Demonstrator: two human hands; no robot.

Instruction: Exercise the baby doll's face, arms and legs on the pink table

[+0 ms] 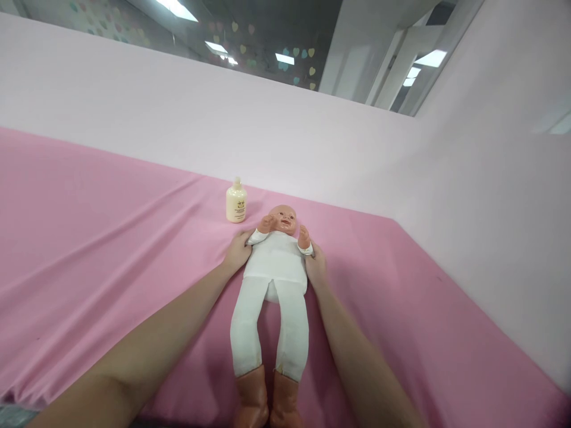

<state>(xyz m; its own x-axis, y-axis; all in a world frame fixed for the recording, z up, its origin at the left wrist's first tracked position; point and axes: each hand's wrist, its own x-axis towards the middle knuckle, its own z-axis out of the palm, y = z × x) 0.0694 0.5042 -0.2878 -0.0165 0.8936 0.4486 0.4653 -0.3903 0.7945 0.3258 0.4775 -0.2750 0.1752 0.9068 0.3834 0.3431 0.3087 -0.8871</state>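
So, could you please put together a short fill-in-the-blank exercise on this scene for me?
1. The doll lies face up on its ____.
2. The cloth beneath it is coloured ____.
3. As the picture shows it, the bottle stands to the ____ of the doll's head.
4. Of the doll and the bottle, the left hand and the right hand both touch the ____.

Missing words: back; pink; left; doll.
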